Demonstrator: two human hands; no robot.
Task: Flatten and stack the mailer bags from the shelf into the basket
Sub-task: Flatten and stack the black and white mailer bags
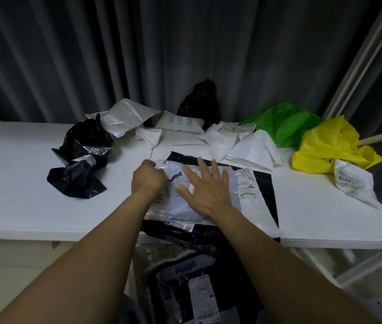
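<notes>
A pale grey mailer bag [243,183] with shipping labels lies on a flat black mailer [267,183] at the front edge of the white shelf [21,206]. My right hand [205,191] presses flat on the grey bag with its fingers spread. My left hand [149,177] grips the bag's left edge with curled fingers. Below the shelf edge, the basket [143,277] holds flattened black mailers [185,288] with white labels. Crumpled mailers remain along the back of the shelf.
A crumpled black bag [80,160] sits at the left. White bags [126,119] and another black bag [199,101] lie at the back. Green [285,122] and yellow [330,146] bags and a white labelled bag [353,181] lie at the right. Grey curtains hang behind.
</notes>
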